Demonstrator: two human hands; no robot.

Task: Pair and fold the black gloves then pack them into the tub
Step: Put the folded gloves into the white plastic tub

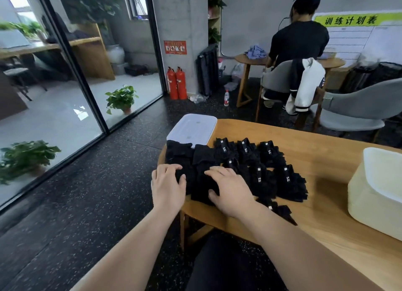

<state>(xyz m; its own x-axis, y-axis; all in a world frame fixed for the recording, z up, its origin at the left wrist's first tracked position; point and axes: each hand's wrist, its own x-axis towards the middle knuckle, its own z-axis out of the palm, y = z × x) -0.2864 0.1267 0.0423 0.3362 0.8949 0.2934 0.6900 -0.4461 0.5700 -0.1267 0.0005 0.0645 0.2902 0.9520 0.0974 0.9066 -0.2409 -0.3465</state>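
While my left grip and my right grip both lie on the black gloves at the near left edge of the desk, neither is closed round anything. The fingers rest flat or lightly bent on the cloth, pressing it down.

I judge the task to be roughly halfway. Just right of my right grip, several folded bundles sit in two rows with white labels up, so much of the pairing and folding looks done. The flatter pieces under my grips are left to fold.

Packing has not begun, as far as I can see. The tub stands well apart at the right edge, and what shows of its inside holds no gloves. A white lid, which I take to be the tub's, lies at the far left edge.
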